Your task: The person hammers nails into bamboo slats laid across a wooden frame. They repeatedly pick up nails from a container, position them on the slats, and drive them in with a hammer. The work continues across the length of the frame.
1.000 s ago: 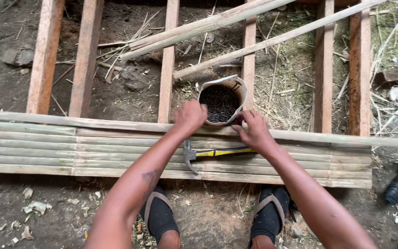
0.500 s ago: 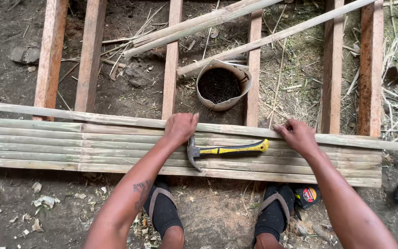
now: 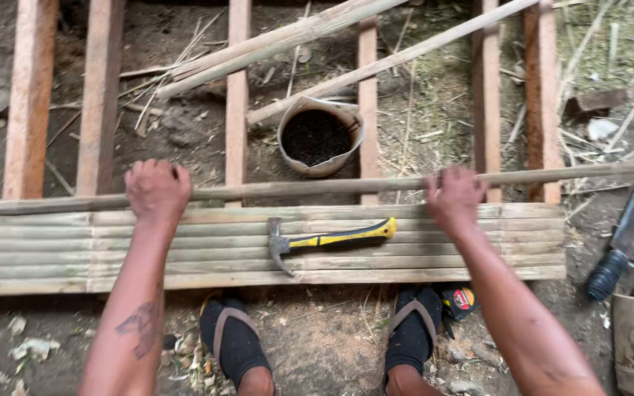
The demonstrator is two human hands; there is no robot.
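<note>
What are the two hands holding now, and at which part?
Both hands grip one long bamboo slat: the left hand toward its left end, the right hand right of its middle. The hammer lies untouched.

both arms outstretched, left hand and right hand palms down, fingers curled.

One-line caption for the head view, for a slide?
Both hands, left and right, grip a bamboo strip above a hammer.
</note>
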